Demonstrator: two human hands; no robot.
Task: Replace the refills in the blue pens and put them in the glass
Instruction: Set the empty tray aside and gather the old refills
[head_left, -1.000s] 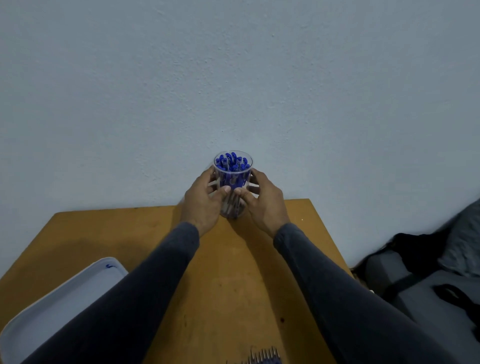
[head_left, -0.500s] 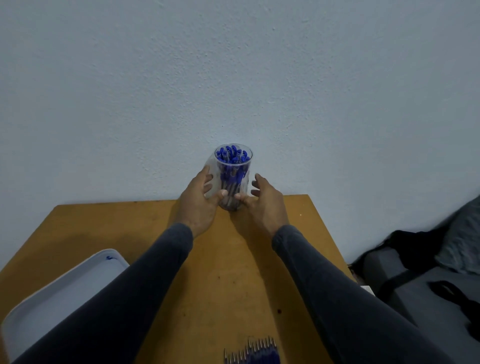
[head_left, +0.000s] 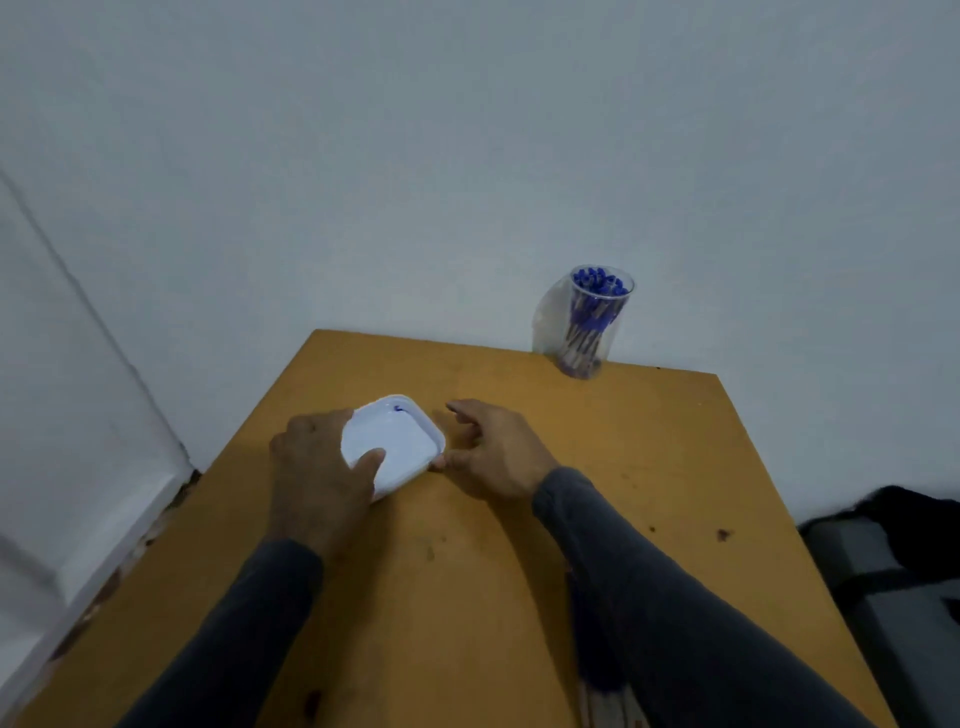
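Left hand (head_left: 317, 467) grips the near-left edge of a white tray (head_left: 392, 441), thumb lying on its inner surface and fingers curled behind the rim. Right hand (head_left: 496, 449) rests just beside the tray's right edge, fingers loosely spread and the thumb tip touching the rim, holding nothing. Glass (head_left: 589, 322) full of blue pens (head_left: 592, 306) stands upright at the far edge of the wooden table (head_left: 649, 467), against the wall and well apart from both hands. Half a second earlier, both hands cupped the glass at the table's far edge; they have since released it and come to the tray, which lay at the lower left of the view. More pens (head_left: 597, 670) lie at the near edge, largely hidden by the right sleeve (head_left: 675, 613). A small blue mark shows at the tray's far corner.
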